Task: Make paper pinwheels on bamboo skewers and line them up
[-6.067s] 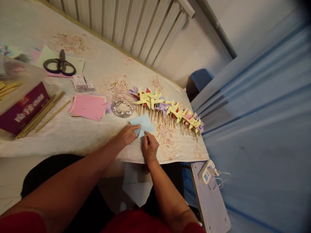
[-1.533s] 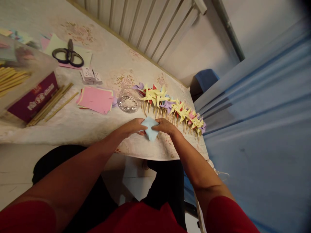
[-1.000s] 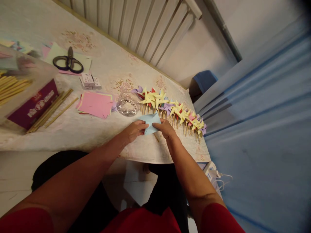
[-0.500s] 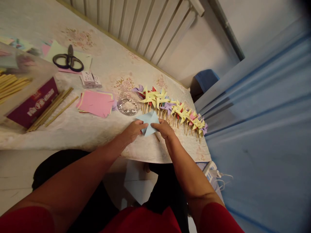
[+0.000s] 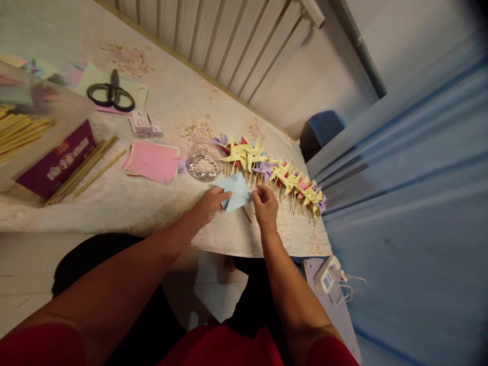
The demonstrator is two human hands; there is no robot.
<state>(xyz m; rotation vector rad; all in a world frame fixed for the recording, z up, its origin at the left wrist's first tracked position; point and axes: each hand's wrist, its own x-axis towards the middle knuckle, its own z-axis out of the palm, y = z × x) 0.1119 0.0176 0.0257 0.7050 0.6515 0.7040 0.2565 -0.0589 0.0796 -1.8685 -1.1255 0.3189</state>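
Observation:
A light blue paper square (image 5: 234, 189) with folded flaps lies on the patterned tablecloth (image 5: 145, 203) near the front edge. My left hand (image 5: 208, 204) pinches its left side. My right hand (image 5: 265, 205) hovers at its right edge, fingertips pinched together close to a flap; whether they grip the paper is unclear. A thin wooden stick (image 5: 247, 214) lies under the paper between my hands. Just behind runs a row of finished paper pinwheels (image 5: 274, 175) in yellow, purple, pink and red.
A clear dish of shiny pins (image 5: 201, 163) sits left of the pinwheels. Further left lie pink paper squares (image 5: 151, 161), loose sticks (image 5: 84, 170), a purple box (image 5: 57, 160), small white boxes (image 5: 145, 124) and scissors (image 5: 110, 95). A blue curtain (image 5: 412, 193) hangs right; a power strip (image 5: 328, 273) lies below.
The blue paper has been opened from a small folded shape into a flatter piece with flaps. My right hand has drawn back from the paper's middle to its right edge.

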